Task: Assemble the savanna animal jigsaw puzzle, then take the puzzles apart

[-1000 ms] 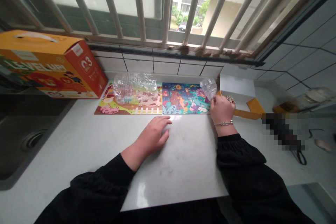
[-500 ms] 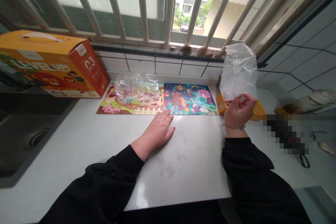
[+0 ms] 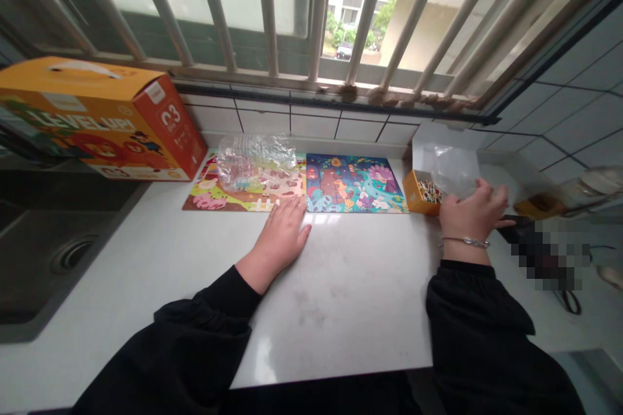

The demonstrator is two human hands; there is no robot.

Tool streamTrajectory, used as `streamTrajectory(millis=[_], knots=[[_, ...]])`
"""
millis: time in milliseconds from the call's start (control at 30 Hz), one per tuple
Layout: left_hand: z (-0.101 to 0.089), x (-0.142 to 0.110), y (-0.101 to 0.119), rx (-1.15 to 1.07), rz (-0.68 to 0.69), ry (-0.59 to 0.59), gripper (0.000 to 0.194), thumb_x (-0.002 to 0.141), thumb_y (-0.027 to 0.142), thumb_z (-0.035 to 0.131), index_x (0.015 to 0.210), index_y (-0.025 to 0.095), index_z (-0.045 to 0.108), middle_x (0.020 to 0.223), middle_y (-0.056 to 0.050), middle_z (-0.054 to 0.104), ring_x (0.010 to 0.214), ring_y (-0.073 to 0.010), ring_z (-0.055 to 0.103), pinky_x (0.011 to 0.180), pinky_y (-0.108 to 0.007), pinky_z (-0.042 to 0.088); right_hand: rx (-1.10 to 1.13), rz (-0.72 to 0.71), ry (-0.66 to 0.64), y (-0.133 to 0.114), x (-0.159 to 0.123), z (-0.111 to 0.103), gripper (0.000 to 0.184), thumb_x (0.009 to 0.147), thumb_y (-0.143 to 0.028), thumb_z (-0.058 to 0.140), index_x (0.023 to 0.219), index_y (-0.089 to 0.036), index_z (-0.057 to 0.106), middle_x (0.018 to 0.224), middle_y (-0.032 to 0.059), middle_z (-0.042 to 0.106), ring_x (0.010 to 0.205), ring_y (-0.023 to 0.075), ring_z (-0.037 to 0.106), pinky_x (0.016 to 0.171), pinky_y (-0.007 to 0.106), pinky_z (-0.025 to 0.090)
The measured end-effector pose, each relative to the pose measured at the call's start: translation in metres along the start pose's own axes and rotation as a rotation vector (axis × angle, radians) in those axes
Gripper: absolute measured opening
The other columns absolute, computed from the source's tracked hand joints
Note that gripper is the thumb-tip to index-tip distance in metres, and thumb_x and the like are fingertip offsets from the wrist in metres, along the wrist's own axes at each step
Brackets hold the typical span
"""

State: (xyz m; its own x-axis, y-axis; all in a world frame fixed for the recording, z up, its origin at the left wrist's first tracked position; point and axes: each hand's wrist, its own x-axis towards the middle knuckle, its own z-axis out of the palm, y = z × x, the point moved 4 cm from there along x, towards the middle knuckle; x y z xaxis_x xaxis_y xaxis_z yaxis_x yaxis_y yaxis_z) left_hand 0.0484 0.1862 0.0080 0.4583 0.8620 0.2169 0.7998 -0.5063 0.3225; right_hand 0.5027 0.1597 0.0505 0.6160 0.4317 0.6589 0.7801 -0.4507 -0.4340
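My left hand (image 3: 280, 240) lies flat on the counter, its fingertips over the front edge of the farm-scene puzzle (image 3: 209, 201). Crumpled clear plastic wrap (image 3: 256, 159) rests on that puzzle. Beside it lies a dark blue forest-animal puzzle (image 3: 353, 181). At the right, my right hand (image 3: 470, 211) is raised with its fingers apart, in front of a small yellow box (image 3: 416, 194) with its white lid up. Many small puzzle pieces (image 3: 429, 192) show inside the box. A clear plastic bag (image 3: 455, 168) sits against the lid, just behind my right fingers; its lower part is hidden.
A large orange carton (image 3: 97, 120) with a handle stands at the back left beside a dark sink (image 3: 58, 220). Window bars (image 3: 265, 13) and a tiled ledge run along the back. A dark object (image 3: 530, 240), partly pixelated, lies at the far right on the white counter (image 3: 331, 311).
My right hand has moved right, and its closed fingers have spread. The plastic bag has dropped lower against the lid, exposing the pieces in the box. My left hand shifted slightly left.
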Motion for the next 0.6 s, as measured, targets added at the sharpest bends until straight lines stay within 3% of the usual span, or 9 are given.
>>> streamTrajectory(millis=[67,133,200,300,367,433,600], knots=[[-0.002,0.000,-0.001,0.026,0.005,-0.001,0.050,0.108,0.031,0.058,0.155,0.015,0.063,0.172,-0.021,0.054,0.164,-0.0392,0.047,0.138,-0.062,0.033,0.076,-0.119,0.015,-0.023,-0.011,-0.003,0.065,0.080,-0.023,0.064,0.145,-0.015,0.065,0.169,0.0346,0.047,0.160,0.0548,0.041,0.122,0.086,0.027],[-0.004,0.001,-0.004,0.039,0.018,0.000,0.045,0.108,0.028,0.056,0.151,0.017,0.067,0.171,-0.019,0.057,0.162,-0.0382,0.049,0.137,-0.061,0.037,0.245,-0.355,-0.095,-0.058,-0.028,-0.001,0.055,0.094,-0.030,0.057,0.147,-0.015,0.064,0.163,0.0282,0.058,0.157,0.0449,0.050,0.127,0.075,0.035],[-0.008,0.003,-0.009,0.045,0.022,0.003,0.043,0.107,0.023,0.056,0.148,0.020,0.070,0.168,-0.017,0.060,0.159,-0.0372,0.053,0.134,-0.060,0.040,0.385,-0.589,-0.360,-0.098,-0.055,0.008,0.050,0.106,-0.037,0.051,0.149,-0.016,0.065,0.155,0.0227,0.068,0.153,0.0367,0.057,0.130,0.064,0.042],[-0.016,0.006,-0.024,0.070,-0.049,0.026,0.042,0.108,0.022,0.054,0.144,0.024,0.074,0.163,-0.015,0.065,0.152,-0.0375,0.059,0.131,-0.065,0.041,0.347,-0.781,-0.742,-0.143,-0.101,0.022,0.062,0.110,-0.047,0.052,0.164,-0.017,0.056,0.178,0.0193,0.048,0.167,0.0364,0.042,0.137,0.061,0.035],[-0.022,0.008,-0.036,0.080,-0.121,0.047,0.041,0.109,0.024,0.054,0.144,0.026,0.075,0.162,-0.015,0.066,0.150,-0.0381,0.060,0.129,-0.066,0.042,0.238,-0.808,-0.931,-0.156,-0.124,0.029,0.071,0.112,-0.051,0.050,0.175,-0.019,0.044,0.185,0.0157,0.036,0.172,0.0401,0.033,0.137,0.067,0.031],[-0.026,0.010,-0.046,0.067,-0.160,0.056,0.039,0.110,0.029,0.056,0.143,0.024,0.075,0.163,-0.016,0.065,0.152,-0.0389,0.059,0.128,-0.064,0.043,0.141,-0.828,-1.042,-0.159,-0.138,0.031,0.075,0.113,-0.055,0.047,0.179,-0.021,0.036,0.188,0.0127,0.029,0.173,0.0417,0.028,0.137,0.070,0.027],[-0.026,0.011,-0.055,0.035,-0.161,0.069,0.040,0.109,0.034,0.058,0.142,0.020,0.075,0.164,-0.019,0.064,0.152,-0.0428,0.058,0.127,-0.066,0.043,0.048,-0.861,-1.073,-0.153,-0.143,0.019,0.082,0.111,-0.062,0.048,0.181,-0.022,0.032,0.189,0.0122,0.025,0.174,0.0390,0.026,0.140,0.064,0.022]])
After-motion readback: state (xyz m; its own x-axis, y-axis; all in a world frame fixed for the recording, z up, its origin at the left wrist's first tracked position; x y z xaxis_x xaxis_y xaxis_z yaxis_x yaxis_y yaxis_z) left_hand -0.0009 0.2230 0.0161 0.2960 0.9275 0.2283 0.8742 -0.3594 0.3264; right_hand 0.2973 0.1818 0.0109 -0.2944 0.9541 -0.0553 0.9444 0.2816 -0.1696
